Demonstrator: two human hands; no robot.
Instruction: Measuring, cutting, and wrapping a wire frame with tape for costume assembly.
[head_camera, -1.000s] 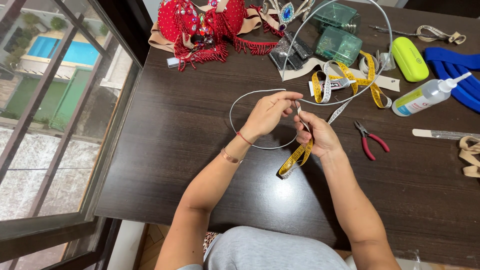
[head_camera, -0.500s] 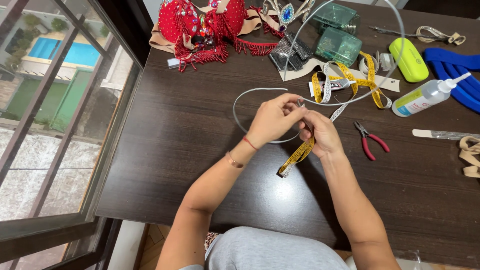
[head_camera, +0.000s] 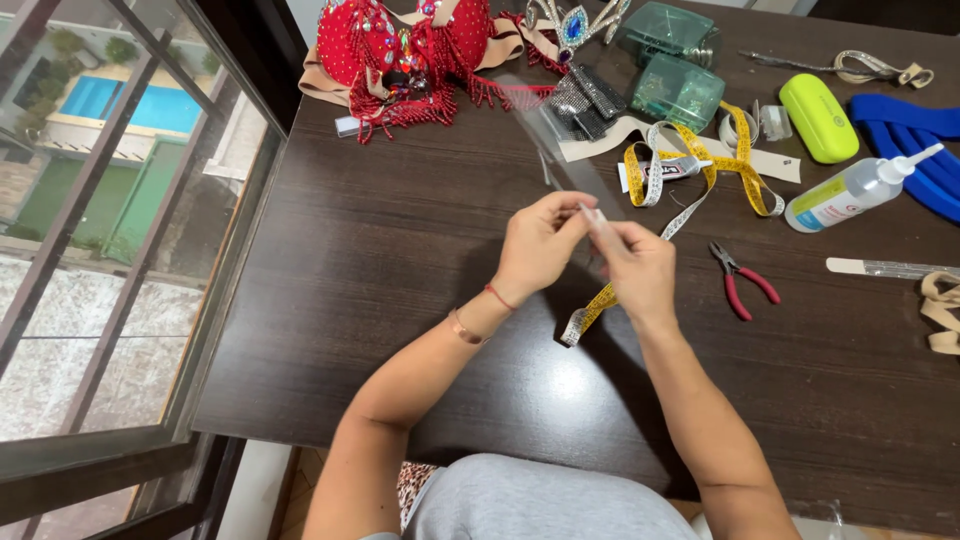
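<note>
Raised off the desk since before, both hands pinch the clear strip: left hand, right hand, fingers clenched on its near end.

Wire loop lifted upright — left hand, right hand raised, pinching together

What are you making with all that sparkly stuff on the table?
A person sits at a dark wooden table and holds a clear, thin strip up between both hands, the left hand and right hand pinching it close together. A yellow tape measure trails under the right hand. Red-handled pliers lie just to the right. Further back sit a red beaded costume top, a jewelled tiara and a glue bottle.
</note>
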